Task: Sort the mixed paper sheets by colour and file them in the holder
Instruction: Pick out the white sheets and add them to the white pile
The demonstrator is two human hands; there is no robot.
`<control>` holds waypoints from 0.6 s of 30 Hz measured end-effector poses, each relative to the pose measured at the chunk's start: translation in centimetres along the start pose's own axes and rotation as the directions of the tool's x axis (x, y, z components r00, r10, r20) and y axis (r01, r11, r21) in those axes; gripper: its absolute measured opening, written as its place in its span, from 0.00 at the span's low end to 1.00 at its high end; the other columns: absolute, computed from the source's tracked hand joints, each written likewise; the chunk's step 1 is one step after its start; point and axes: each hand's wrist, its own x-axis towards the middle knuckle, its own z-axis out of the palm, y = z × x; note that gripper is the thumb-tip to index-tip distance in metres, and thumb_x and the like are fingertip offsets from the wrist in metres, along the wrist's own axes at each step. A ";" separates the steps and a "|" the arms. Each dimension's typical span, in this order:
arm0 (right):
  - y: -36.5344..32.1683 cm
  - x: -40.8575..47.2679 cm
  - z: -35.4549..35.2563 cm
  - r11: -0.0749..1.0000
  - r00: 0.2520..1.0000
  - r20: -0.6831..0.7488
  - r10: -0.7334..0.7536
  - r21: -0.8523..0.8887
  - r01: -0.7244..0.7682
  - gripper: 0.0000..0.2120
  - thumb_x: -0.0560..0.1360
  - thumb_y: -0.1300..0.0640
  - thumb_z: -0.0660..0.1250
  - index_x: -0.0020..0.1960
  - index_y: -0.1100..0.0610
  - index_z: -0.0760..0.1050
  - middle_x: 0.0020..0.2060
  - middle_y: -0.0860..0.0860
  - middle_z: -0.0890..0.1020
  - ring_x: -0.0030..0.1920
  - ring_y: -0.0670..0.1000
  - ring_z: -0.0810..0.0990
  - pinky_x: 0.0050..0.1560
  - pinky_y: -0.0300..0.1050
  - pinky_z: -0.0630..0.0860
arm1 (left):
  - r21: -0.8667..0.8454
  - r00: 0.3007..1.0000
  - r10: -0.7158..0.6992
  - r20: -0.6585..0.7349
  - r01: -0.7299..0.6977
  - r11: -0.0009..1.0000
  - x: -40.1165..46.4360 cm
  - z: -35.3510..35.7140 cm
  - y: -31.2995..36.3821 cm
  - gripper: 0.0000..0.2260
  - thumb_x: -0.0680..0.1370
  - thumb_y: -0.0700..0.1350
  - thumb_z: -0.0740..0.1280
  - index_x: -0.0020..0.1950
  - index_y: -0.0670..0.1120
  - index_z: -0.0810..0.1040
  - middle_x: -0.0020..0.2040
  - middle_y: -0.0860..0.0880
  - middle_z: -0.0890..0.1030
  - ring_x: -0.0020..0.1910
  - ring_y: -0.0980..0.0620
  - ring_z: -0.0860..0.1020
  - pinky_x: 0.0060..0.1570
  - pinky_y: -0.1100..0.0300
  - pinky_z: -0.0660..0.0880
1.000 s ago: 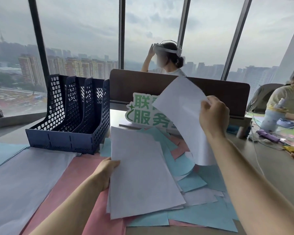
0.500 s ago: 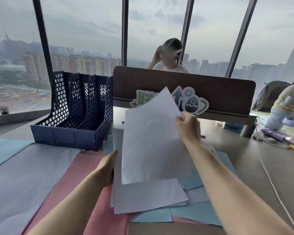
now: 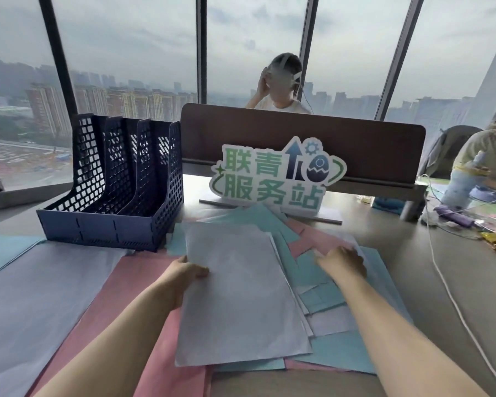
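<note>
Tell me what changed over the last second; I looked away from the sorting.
The right hand brought its raised white sheet down onto the white stack, let go, and now reaches into the mixed sheets. The left hand stayed at the stack's left edge. The holder stayed empty.

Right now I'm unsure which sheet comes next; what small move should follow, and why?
Probably pinch the white sheet under the right hand and lift it onto the white stack the left hand steadies: that sheet lies among blue and pink ones.
</note>
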 end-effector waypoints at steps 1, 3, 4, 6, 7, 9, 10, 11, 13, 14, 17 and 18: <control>0.5 0.4 -0.2 0.999 0.998 0.064 0.028 -0.028 -0.026 0.24 0.71 0.42 0.67 0.61 0.56 0.77 0.56 0.56 0.80 0.55 0.59 0.79 0.54 0.48 0.76 | 0.011 1.000 0.001 -0.002 -0.001 1.000 0.0 0.0 0.0 0.14 0.74 0.27 0.65 0.58 0.38 0.74 0.51 0.33 0.81 0.41 0.37 0.80 0.44 0.41 0.79; 0.8 0.9 -0.8 0.998 0.981 0.183 0.056 0.000 -0.057 0.21 0.69 0.45 0.69 0.55 0.58 0.77 0.45 0.53 0.81 0.48 0.55 0.80 0.49 0.45 0.75 | 0.025 1.000 0.000 -0.006 0.000 1.000 0.0 0.0 0.0 0.13 0.74 0.27 0.65 0.56 0.39 0.75 0.49 0.34 0.81 0.41 0.37 0.80 0.48 0.40 0.79; 0.7 1.0 -1.1 0.997 0.972 0.229 0.061 0.030 -0.070 0.20 0.69 0.47 0.71 0.53 0.60 0.74 0.43 0.52 0.80 0.46 0.54 0.79 0.48 0.44 0.75 | 0.025 1.000 0.001 -0.006 -0.001 1.000 0.0 0.1 0.0 0.13 0.74 0.27 0.64 0.55 0.39 0.75 0.48 0.35 0.81 0.41 0.37 0.80 0.49 0.40 0.78; 0.4 1.3 -1.6 0.991 0.960 0.270 0.070 0.089 -0.097 0.18 0.71 0.52 0.72 0.52 0.61 0.70 0.43 0.54 0.78 0.44 0.54 0.78 0.44 0.42 0.74 | 0.020 1.000 0.003 -0.004 -0.003 1.000 -0.2 0.2 0.1 0.13 0.75 0.27 0.64 0.55 0.39 0.75 0.47 0.35 0.81 0.41 0.37 0.80 0.49 0.41 0.78; 0.4 1.5 -1.6 0.988 0.962 0.263 0.073 0.115 -0.106 0.16 0.72 0.55 0.72 0.52 0.62 0.71 0.42 0.55 0.78 0.41 0.54 0.78 0.40 0.41 0.73 | 0.020 1.000 0.001 -0.006 -0.001 1.000 -0.2 0.2 0.1 0.13 0.75 0.27 0.64 0.56 0.39 0.75 0.47 0.35 0.81 0.41 0.37 0.80 0.48 0.42 0.78; 0.4 1.5 -1.4 0.962 0.973 0.225 0.048 0.250 -0.106 0.11 0.73 0.59 0.69 0.52 0.65 0.75 0.38 0.57 0.79 0.36 0.55 0.78 0.33 0.41 0.72 | 0.016 1.000 -0.003 -0.007 0.003 1.000 -0.1 0.1 0.1 0.14 0.75 0.27 0.64 0.58 0.39 0.75 0.49 0.34 0.81 0.42 0.36 0.80 0.49 0.40 0.78; 0.6 1.4 -1.2 0.931 0.974 0.223 0.035 0.348 -0.113 0.09 0.73 0.61 0.68 0.52 0.65 0.76 0.37 0.58 0.79 0.33 0.55 0.78 0.31 0.41 0.71 | 0.012 1.000 -0.006 -0.004 0.006 1.000 -0.1 0.2 0.1 0.15 0.75 0.27 0.64 0.59 0.38 0.75 0.51 0.33 0.81 0.44 0.35 0.80 0.50 0.38 0.78; 0.8 1.1 -1.2 0.886 0.969 0.246 0.031 0.442 -0.140 0.08 0.75 0.62 0.68 0.52 0.65 0.75 0.37 0.58 0.79 0.30 0.54 0.77 0.29 0.40 0.69 | 0.012 1.000 -0.010 -0.002 0.010 1.000 -0.2 0.2 0.1 0.15 0.75 0.27 0.64 0.60 0.38 0.74 0.52 0.33 0.81 0.46 0.34 0.80 0.51 0.37 0.77; 1.3 0.7 -1.3 0.829 0.961 0.276 0.027 0.531 -0.176 0.06 0.77 0.61 0.66 0.53 0.61 0.73 0.34 0.58 0.79 0.27 0.53 0.76 0.27 0.40 0.67 | 0.016 1.000 -0.015 -0.001 0.015 1.000 -0.1 0.1 0.2 0.16 0.75 0.27 0.65 0.61 0.38 0.74 0.54 0.32 0.80 0.48 0.32 0.80 0.53 0.35 0.76; 1.6 0.7 -1.4 0.839 0.971 0.237 0.030 0.523 -0.153 0.06 0.77 0.60 0.64 0.53 0.61 0.74 0.33 0.58 0.80 0.28 0.54 0.77 0.29 0.40 0.69 | 0.017 1.000 -0.017 -0.001 0.017 1.000 -0.1 0.1 0.2 0.16 0.75 0.27 0.65 0.61 0.38 0.74 0.54 0.32 0.80 0.48 0.32 0.80 0.53 0.35 0.76; 2.3 1.2 -2.2 0.907 0.989 -0.137 0.060 0.421 0.004 0.12 0.78 0.56 0.60 0.52 0.61 0.78 0.42 0.61 0.83 0.40 0.60 0.80 0.40 0.46 0.73 | 0.021 1.000 -0.020 0.003 0.020 1.000 0.0 0.0 0.1 0.15 0.75 0.27 0.65 0.61 0.38 0.74 0.54 0.32 0.80 0.48 0.32 0.80 0.52 0.35 0.77; 2.3 1.2 -2.7 0.904 0.962 -0.265 0.070 0.424 0.051 0.12 0.79 0.55 0.59 0.51 0.61 0.78 0.46 0.62 0.82 0.42 0.61 0.78 0.41 0.47 0.72 | 0.020 1.000 -0.018 0.006 0.018 1.000 0.0 0.0 0.1 0.15 0.75 0.27 0.65 0.61 0.38 0.74 0.54 0.32 0.80 0.48 0.32 0.80 0.52 0.36 0.77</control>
